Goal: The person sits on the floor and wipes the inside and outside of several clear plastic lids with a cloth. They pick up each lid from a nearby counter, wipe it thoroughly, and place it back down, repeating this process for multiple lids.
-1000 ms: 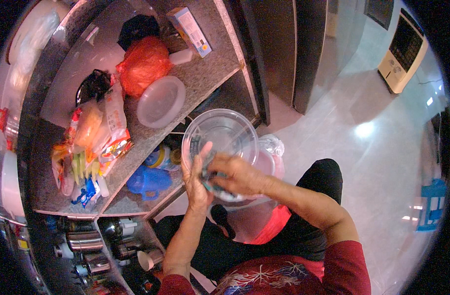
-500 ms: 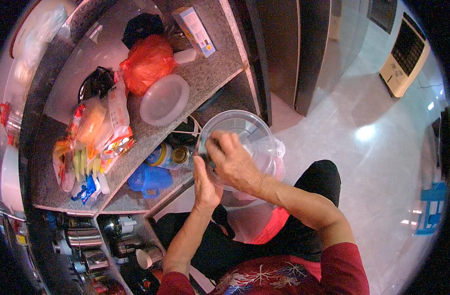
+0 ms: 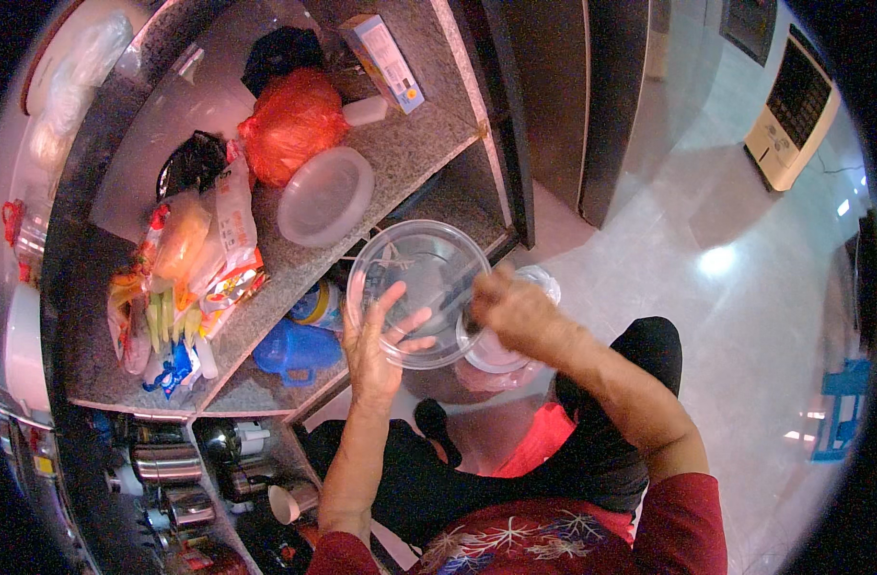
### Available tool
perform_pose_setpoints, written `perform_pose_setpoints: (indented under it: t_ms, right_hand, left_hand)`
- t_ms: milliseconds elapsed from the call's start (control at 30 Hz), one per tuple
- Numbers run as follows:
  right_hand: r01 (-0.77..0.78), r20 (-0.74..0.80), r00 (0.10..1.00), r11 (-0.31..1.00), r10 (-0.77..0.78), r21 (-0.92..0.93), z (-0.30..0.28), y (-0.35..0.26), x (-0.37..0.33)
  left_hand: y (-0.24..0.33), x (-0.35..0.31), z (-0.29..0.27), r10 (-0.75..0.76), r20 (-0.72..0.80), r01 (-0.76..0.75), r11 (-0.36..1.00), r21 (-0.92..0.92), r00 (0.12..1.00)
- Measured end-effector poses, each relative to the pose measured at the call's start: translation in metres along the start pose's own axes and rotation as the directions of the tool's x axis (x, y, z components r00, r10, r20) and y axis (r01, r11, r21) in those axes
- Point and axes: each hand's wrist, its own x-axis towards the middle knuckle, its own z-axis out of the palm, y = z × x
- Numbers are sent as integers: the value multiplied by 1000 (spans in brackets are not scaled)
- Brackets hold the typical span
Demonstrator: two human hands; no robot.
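Clear round plastic container [image 3: 443, 270]: it is held up in front of the person, just beyond the counter edge, tilted so that its wide rim faces the head.
Left hand [image 3: 369, 347]: it lies against the container's near left side, fingers spread apart; whether some of them show through the clear wall I cannot tell.
Right hand [image 3: 523, 314]: it is at the container's right rim, fingers bent and blurred; something dark shows by the fingertips, but I cannot tell whether they pinch it.
Handling: the container looks light and thin-walled, probably stiff at the rim with a little give in the wall; smooth plastic like this would likely slip if wet, and a hard squeeze could buckle it.
Hold: the rim seems the firmest place, with a spread palm backing the wall.
Below: a white round tub [image 3: 496, 356] with pinkish plastic around it sits under the right hand.
Counter: a translucent round plastic lid [image 3: 325, 196] lies near a knotted red-orange plastic bag [image 3: 295, 126].
Shelf: a blue plastic jug [image 3: 300, 352] lies left of the left hand.
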Motion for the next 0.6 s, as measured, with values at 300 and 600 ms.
perform_pose_setpoints:
  t_ms: [300,600]
  right_hand:
    - [3,-410,908,975,92,224,4,-47,31]
    - [-63,-385,921,998,58,-1,10,-26,37]
  left_hand:
    - [-22,1,17,-12,1,12,1000,-3,1000]
    - [-23,-6,15,-50,104,49,999,13,993]
